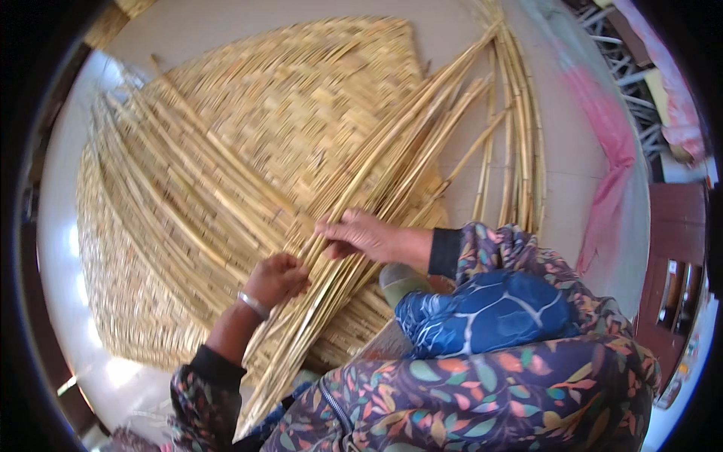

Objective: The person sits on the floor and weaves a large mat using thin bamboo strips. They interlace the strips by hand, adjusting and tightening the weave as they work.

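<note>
A bundle of long, straw-coloured split reeds [301, 350] lies slantwise across the front of a woven reed mat [294, 90]. My right hand [361, 233] comes in from the right, its thumb and fingers closed round a reed [376, 157] above the bundle. Lower and to the left, my left hand [277, 279], with a bracelet at the wrist, is curled shut near the lower part of the same reed. Its fingertips are partly hidden, but they appear to pinch that reed.
More loose reeds [169, 188] fan out over the mat's left side. Whole canes [520, 135] lie on the tiled floor [576, 181] to the right. Pink and grey sheeting [602, 135] runs along the right, near a dark red cabinet [670, 260]. My patterned clothing and blue-covered knee fill the front.
</note>
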Available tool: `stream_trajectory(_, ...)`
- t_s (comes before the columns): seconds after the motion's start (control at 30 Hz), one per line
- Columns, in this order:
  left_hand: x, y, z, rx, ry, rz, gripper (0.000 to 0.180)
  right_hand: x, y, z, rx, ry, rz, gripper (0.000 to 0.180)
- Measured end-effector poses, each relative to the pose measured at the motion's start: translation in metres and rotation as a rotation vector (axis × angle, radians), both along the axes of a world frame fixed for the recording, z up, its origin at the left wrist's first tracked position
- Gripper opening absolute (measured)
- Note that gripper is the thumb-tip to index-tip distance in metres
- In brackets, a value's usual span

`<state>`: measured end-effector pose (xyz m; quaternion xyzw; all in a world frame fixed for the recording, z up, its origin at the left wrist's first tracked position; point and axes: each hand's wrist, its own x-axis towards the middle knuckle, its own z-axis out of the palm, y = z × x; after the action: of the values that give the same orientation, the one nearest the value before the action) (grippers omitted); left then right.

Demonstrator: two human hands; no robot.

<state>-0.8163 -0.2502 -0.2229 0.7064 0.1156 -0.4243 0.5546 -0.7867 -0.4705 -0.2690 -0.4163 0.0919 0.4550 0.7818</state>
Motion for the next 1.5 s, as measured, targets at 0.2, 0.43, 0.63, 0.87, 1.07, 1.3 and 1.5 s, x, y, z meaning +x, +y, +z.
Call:
stream_trajectory(0.2, -0.005, 0.003, -0.011, 0.081, -0.105, -0.084, 0.012, 0.003, 0.008, 0.017, -0.200, -0.192, 0.052, 0.033)
stream_trajectory(0.43, -0.007, -0.009, -0.022, 0.227, -0.164, -0.092, 0.012, -0.002, 0.011, 0.007, -0.272, -0.313, -0.006, 0.028)
stream_trajectory(0.63, 0.000, -0.020, 0.001, 0.043, 0.080, 0.101, 0.020, 0.001, 0.008, 0.013, -0.179, -0.239, -0.050, 0.025)
stream_trajectory(0.87, -0.004, -0.027, -0.002, 0.058, 0.160, 0.246, 0.025, 0.002, 0.007, -0.010, -0.111, -0.040, -0.024, 0.025)
stream_trajectory(1.07, -0.002, -0.008, -0.019, 0.013, 0.128, 0.138, 0.031, 0.007, 0.012, -0.001, -0.080, -0.094, -0.111, 0.022)
stream_trajectory(1.3, 0.008, -0.016, -0.002, 0.103, 0.139, 0.150, 0.026, 0.007, 0.018, 0.014, -0.265, -0.288, -0.118, 0.018)
stream_trajectory(1.5, 0.005, -0.019, -0.008, -0.085, 0.071, 0.322, 0.027, 0.015, 0.016, 0.025, -0.298, -0.388, -0.121, 0.019)
